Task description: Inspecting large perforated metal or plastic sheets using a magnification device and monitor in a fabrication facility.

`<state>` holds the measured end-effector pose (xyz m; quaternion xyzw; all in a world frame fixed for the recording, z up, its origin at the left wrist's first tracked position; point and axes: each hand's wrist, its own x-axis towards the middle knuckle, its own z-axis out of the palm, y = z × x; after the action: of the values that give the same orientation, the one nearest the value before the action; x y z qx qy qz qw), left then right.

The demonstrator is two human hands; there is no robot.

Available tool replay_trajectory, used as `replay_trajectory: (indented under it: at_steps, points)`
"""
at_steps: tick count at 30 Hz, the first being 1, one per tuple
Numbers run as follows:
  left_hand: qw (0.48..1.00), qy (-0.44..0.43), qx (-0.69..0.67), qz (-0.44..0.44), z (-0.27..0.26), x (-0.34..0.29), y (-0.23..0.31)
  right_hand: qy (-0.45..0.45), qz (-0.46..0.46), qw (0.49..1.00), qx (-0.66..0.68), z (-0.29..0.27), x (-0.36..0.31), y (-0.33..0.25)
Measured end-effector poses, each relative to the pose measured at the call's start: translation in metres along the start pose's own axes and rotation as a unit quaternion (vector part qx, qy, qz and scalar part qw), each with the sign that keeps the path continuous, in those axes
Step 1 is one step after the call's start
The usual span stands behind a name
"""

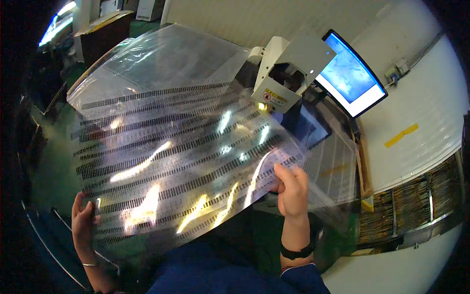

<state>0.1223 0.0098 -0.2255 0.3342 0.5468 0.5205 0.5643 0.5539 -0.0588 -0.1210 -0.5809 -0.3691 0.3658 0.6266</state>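
Observation:
A large transparent film sheet (186, 169) with rows of black bar-like marks is held up in front of me, tilted and shining with reflected light. My left hand (83, 213) grips its lower left edge between thumb and fingers. At the lower right edge, my right hand (292, 191) pinches the film with the thumb on top. The sheet's upper part overlaps a table covered with clear plastic (181, 51); I cannot tell whether they touch. Just beyond the film's right side stands a white machine head (281, 81).
A lit monitor (350, 73) stands at the back right, with a dark tablet-like screen (313, 127) below it. A rack of thin upright items (411, 215) is at the right. A brown box-like object (103, 39) stands at the far left.

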Motion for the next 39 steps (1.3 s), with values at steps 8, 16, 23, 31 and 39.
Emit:
replay_trajectory:
  at_steps: [8, 16, 23, 31, 39]
  points:
    - [1.0, -0.006, -0.005, 0.013, -0.019, 0.012, -0.006, -0.085, -0.03, 0.996, 0.015, -0.007, -0.015, -0.003]
    - [0.999, -0.026, 0.01, 0.044, -0.033, 0.014, -0.006, -0.031, -0.027, 0.996, 0.076, -0.006, -0.018, -0.006]
    - [0.994, -0.019, -0.063, 0.087, -0.036, 0.016, -0.021, 0.003, -0.078, 0.993, 0.091, -0.012, -0.033, -0.01]
    - [0.997, -0.036, -0.026, 0.069, -0.024, 0.007, -0.003, 0.023, -0.07, 0.994, 0.087, -0.035, -0.06, 0.005]
    - [0.986, -0.069, -0.106, 0.111, -0.022, 0.011, -0.004, 0.03, -0.073, 0.995, 0.068, -0.055, -0.073, 0.01]
